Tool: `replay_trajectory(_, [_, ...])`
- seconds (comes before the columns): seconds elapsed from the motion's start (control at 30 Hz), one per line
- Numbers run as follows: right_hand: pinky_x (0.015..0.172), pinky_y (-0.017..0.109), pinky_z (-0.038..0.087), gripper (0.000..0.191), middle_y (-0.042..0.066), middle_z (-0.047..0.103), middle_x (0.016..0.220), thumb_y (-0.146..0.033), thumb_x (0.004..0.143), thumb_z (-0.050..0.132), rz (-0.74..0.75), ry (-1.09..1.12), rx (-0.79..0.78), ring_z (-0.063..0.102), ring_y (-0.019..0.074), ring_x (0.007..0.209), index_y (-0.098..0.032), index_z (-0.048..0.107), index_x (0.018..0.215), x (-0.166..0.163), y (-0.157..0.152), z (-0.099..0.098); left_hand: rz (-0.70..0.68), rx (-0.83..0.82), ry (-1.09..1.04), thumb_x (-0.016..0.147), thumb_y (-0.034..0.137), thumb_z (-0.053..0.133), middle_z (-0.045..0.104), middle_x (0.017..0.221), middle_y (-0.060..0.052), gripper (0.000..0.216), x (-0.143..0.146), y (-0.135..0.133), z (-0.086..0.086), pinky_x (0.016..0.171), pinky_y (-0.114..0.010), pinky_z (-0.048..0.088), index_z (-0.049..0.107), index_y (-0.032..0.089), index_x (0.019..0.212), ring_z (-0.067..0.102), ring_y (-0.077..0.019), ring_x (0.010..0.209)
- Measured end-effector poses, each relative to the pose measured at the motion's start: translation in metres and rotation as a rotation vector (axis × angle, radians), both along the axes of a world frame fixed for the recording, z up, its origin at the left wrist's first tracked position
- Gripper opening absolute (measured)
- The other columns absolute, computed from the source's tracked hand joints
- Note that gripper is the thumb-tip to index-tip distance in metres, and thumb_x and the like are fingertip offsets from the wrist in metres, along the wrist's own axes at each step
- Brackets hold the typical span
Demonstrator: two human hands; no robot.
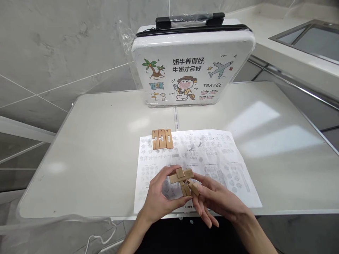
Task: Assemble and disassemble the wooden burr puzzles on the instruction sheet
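Several interlocking wooden puzzle pieces [182, 176] are held together above the printed sheet, near the table's front edge. My left hand [159, 195] grips them from the left, thumb below and fingers above. From the right, my right hand [218, 199] pinches a wooden block [194, 189] at the lower right of the cluster; its lower fingers hang loose. Whether that block is locked into the others I cannot tell. Beyond my hands, flat wooden pieces [162, 139] marked 3, 1 and 2 lie side by side with cut-out slots, on the sheet's far left corner.
The creased instruction sheet [233, 148] with small printed diagrams lies on a white folding table [100, 151]. A white plastic-wrapped suitcase [164, 49] with cartoon prints stands at the back. A counter [267, 35] is at the right, and a white cable [102, 240] hangs at lower left.
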State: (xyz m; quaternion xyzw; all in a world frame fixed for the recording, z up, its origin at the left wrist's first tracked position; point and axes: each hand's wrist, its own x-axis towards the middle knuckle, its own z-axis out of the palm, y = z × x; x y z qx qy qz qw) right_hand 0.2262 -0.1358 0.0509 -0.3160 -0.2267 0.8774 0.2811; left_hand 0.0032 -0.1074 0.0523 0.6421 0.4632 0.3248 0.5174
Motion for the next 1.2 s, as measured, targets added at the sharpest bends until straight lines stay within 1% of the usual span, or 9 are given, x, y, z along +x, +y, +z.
replay_trajectory(0.17, [0.039,0.021,0.039,0.092,0.0,0.072,0.07,-0.066,0.087,0.08,-0.005,-0.053,0.013,0.062,0.0142,0.043,-0.016,0.043,0.156,0.004,-0.003,-0.004,-0.038,0.072,0.045,0.078,0.039,0.093,0.072,0.128,-0.007,0.067,-0.004,0.001,0.0,0.102,-0.04,0.056,0.063,0.03,0.137,0.07,-0.0284,0.116])
replay_trajectory(0.33, [0.043,0.022,0.02,0.066,-0.012,0.045,0.052,-0.064,0.091,0.078,-0.152,-0.205,0.099,0.026,0.0046,0.04,-0.016,0.059,0.132,-0.007,-0.003,-0.001,-0.098,0.146,0.085,0.081,0.037,0.092,0.072,0.119,-0.006,0.067,-0.002,0.0,0.001,0.094,-0.039,0.058,0.061,0.032,0.141,0.069,-0.0269,0.109])
replay_trajectory(0.47, [0.045,0.024,0.012,0.059,-0.013,0.032,0.055,-0.069,0.087,0.079,-0.204,-0.256,0.089,0.015,0.0049,0.047,-0.019,0.059,0.111,-0.019,-0.005,0.0,-0.123,0.218,0.1,0.083,0.037,0.09,0.072,0.118,-0.007,0.064,0.001,-0.001,0.001,0.093,-0.04,0.059,0.062,0.034,0.141,0.07,-0.0275,0.107])
replay_trajectory(0.6, [0.047,0.024,0.013,0.06,-0.01,0.035,0.064,-0.072,0.084,0.079,-0.234,-0.296,0.074,0.017,0.0057,0.052,-0.02,0.057,0.103,-0.024,-0.009,-0.002,-0.123,0.265,0.132,0.083,0.038,0.091,0.07,0.121,-0.01,0.063,0.004,-0.002,0.0,0.092,-0.041,0.06,0.065,0.033,0.14,0.07,-0.0291,0.109])
replay_trajectory(0.73, [0.051,0.024,0.019,0.061,-0.008,0.039,0.068,-0.074,0.084,0.078,-0.202,-0.386,0.167,0.025,0.0074,0.056,-0.019,0.059,0.1,-0.023,-0.012,-0.004,-0.159,0.289,0.126,0.085,0.035,0.089,0.07,0.123,-0.009,0.062,0.006,-0.002,-0.002,0.09,-0.039,0.061,0.064,0.033,0.142,0.07,-0.0275,0.108])
replay_trajectory(0.83, [0.051,0.025,0.023,0.059,-0.008,0.041,0.065,-0.078,0.093,0.065,-0.153,-0.423,0.212,0.028,0.0088,0.054,-0.019,0.059,0.101,-0.02,-0.013,-0.001,-0.169,0.312,0.084,0.087,0.032,0.088,0.072,0.117,-0.007,0.066,0.006,-0.001,-0.003,0.087,-0.037,0.061,0.059,0.033,0.146,0.07,-0.0239,0.102])
replay_trajectory(0.93, [0.055,0.028,0.036,0.055,-0.007,0.045,0.059,-0.073,0.106,0.041,-0.156,-0.483,0.28,0.038,0.0126,0.052,-0.02,0.058,0.112,-0.015,-0.012,0.004,-0.143,0.277,0.041,0.084,0.031,0.091,0.071,0.118,-0.006,0.069,0.004,0.001,-0.001,0.09,-0.036,0.06,0.059,0.032,0.145,0.07,-0.0232,0.104])
replay_trajectory(1.03, [0.06,0.029,0.041,0.046,-0.004,0.055,0.068,-0.065,0.108,0.049,-0.198,-0.631,0.417,0.05,0.0162,0.062,-0.022,0.055,0.125,-0.011,-0.009,0.009,-0.131,0.196,0.001,0.079,0.035,0.095,0.071,0.118,-0.004,0.071,0.001,0.003,0.002,0.094,-0.036,0.059,0.061,0.033,0.141,0.069,-0.0231,0.106])
replay_trajectory(1.2, [0.061,0.029,0.037,0.042,0.0,0.056,0.074,-0.057,0.11,0.048,-0.179,-0.757,0.632,0.05,0.0152,0.065,-0.022,0.056,0.089,-0.01,-0.006,0.009,-0.161,0.101,-0.02,0.079,0.039,0.094,0.069,0.116,-0.003,0.07,-0.001,0.003,0.007,0.093,-0.036,0.058,0.062,0.034,0.141,0.067,-0.023,0.105])
